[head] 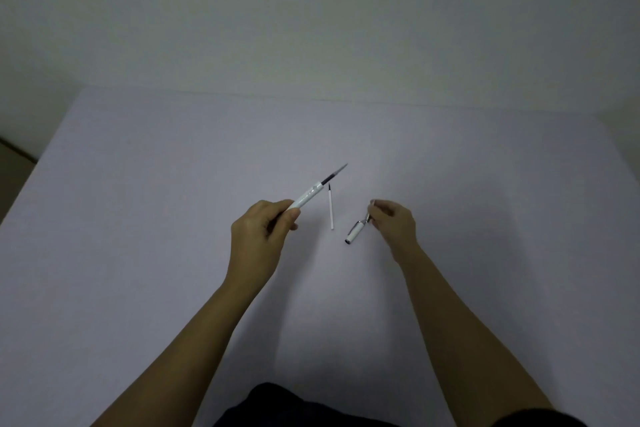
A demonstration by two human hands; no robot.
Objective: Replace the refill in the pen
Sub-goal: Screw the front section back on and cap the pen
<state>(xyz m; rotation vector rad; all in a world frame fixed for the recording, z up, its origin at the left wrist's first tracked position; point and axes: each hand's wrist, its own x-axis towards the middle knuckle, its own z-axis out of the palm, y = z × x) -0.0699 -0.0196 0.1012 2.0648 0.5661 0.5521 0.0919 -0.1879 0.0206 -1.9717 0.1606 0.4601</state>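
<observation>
left hand [258, 236] grips pen barrel [306, 197] w/ refill out; right hand [393, 220] pinches cap [356, 230].

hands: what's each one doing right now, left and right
Left hand: closed around the white pen barrel, its dark refill sticking out.
Right hand: fingers pinching the clip of the white pen cap.

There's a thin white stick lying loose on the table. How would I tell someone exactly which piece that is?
Start at the pale table and find the gap between the left hand and right hand. The spare refill lies there untouched, a thin white rod with a dark tip pointing away, slimmer than the pen barrel and the pen cap.
</observation>
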